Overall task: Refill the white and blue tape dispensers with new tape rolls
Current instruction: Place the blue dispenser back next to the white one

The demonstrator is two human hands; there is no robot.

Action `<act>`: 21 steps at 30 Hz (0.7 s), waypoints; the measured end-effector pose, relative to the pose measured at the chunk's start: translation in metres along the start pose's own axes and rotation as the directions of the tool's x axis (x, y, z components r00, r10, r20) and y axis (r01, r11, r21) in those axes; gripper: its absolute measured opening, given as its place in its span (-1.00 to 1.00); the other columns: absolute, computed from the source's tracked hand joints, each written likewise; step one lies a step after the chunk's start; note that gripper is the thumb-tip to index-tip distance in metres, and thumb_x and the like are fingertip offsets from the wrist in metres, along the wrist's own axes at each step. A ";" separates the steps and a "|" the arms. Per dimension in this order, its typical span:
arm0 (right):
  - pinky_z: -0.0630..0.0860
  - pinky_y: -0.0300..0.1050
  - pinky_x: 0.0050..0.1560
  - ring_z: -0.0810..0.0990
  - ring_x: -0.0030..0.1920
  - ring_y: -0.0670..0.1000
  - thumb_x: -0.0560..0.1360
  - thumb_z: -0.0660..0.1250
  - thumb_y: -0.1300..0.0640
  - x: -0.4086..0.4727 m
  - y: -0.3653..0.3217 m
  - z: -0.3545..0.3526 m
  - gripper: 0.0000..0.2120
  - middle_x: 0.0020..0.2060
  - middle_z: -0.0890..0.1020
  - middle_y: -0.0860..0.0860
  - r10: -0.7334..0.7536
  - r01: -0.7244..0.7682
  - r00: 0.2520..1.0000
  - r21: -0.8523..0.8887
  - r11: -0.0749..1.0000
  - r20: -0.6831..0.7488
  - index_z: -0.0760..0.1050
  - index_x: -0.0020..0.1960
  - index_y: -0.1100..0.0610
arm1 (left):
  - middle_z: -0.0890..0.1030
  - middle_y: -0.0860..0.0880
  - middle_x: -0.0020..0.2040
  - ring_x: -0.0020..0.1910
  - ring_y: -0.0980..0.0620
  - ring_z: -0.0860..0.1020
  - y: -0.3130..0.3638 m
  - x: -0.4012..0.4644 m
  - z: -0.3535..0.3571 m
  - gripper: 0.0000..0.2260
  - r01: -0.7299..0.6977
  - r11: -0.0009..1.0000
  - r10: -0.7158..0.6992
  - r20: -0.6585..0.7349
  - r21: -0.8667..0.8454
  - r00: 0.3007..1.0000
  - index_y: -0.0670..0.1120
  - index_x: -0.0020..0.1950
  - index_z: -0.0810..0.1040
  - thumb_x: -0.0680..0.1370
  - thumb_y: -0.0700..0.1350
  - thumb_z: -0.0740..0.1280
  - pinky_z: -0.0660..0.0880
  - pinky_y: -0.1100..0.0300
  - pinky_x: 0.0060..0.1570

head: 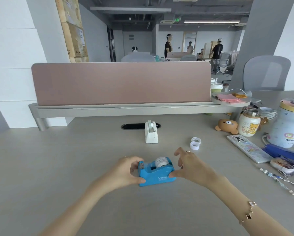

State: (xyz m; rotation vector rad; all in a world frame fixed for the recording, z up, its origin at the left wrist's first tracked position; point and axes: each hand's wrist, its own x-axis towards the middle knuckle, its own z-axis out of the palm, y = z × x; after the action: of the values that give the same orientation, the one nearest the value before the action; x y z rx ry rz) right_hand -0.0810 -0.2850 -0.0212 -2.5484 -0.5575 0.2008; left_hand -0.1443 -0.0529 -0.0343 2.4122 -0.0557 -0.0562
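Note:
The blue tape dispenser (157,174) stands on the desk in front of me with a tape roll (162,161) seated in its cradle. My left hand (127,171) grips its cutter end, thumb on the near side and fingers behind. My right hand (188,165) touches the opposite end with its thumb, the other fingers spread apart above. Farther back, the white tape dispenser (151,133) stands upright with a roll in it. Two small cores or rolls (195,143) lie on the desk to the right of it.
A pink divider (122,82) closes the desk's far side, with a black cable slot (132,126) before it. On the right lie a phone (248,148), a bear toy (227,126), a bear-printed bottle (248,125), a large cup (289,123), a blue stapler (282,151) and a chain (282,182).

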 end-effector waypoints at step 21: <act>0.23 -0.26 0.27 0.26 0.35 -0.18 0.34 0.48 -0.10 0.002 -0.003 0.027 -0.27 0.34 0.40 -0.27 -0.195 0.181 0.978 0.166 0.969 0.074 0.26 0.43 -0.15 | 0.67 0.11 -0.04 0.02 0.09 0.60 -0.017 0.006 0.019 -0.57 -0.039 0.991 0.043 -0.034 0.130 0.998 0.21 0.10 0.51 0.26 0.25 0.36 0.55 -0.03 0.03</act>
State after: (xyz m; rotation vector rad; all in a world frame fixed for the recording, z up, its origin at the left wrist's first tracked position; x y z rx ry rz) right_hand -0.0870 -0.2700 -0.0429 -2.3251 -0.7817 0.2811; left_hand -0.1395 -0.0533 -0.0597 2.5397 -0.0945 0.0112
